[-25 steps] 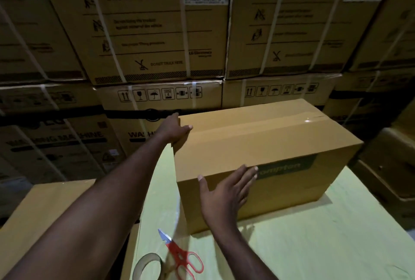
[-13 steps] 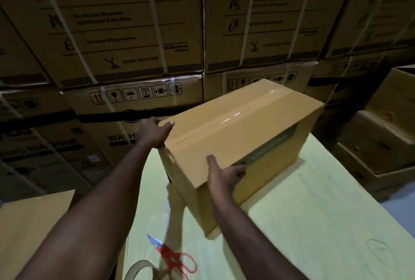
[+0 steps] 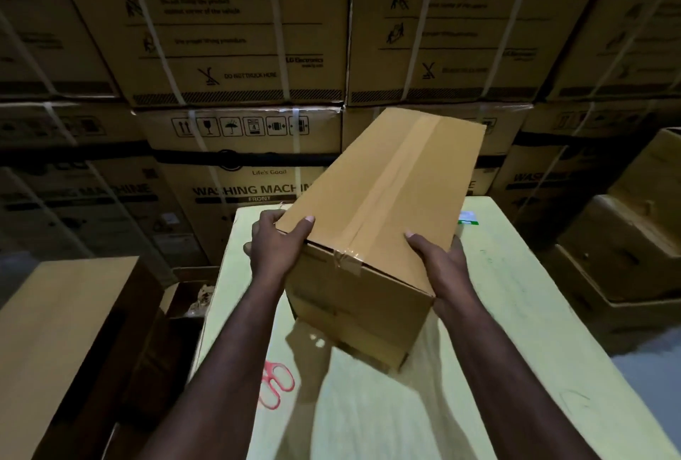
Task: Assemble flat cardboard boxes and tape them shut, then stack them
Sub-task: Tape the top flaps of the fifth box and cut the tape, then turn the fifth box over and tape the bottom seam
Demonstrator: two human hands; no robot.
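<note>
At the far left, a plain brown box (image 3: 55, 330) stands just beside the table. The left hand (image 3: 274, 249) now clasps the near left corner of the taped box (image 3: 383, 208), thumb over the top edge, where 1 second ago it sat at the far corner. Below it, red scissors (image 3: 274, 384) lie on the tabletop. The box has swung from broadside to end-on, and its near end looks raised, with shadow beneath. The tape seam runs along its top and down the near end, so sealing seems done and stacking looks next. The right hand (image 3: 438, 260), flat on the front face before, grasps the near right corner. The pale yellow table (image 3: 534, 312) stretches right, with strapped washing-machine cartons (image 3: 236, 35) walling the back and worn cartons (image 3: 626, 245) at the right.
</note>
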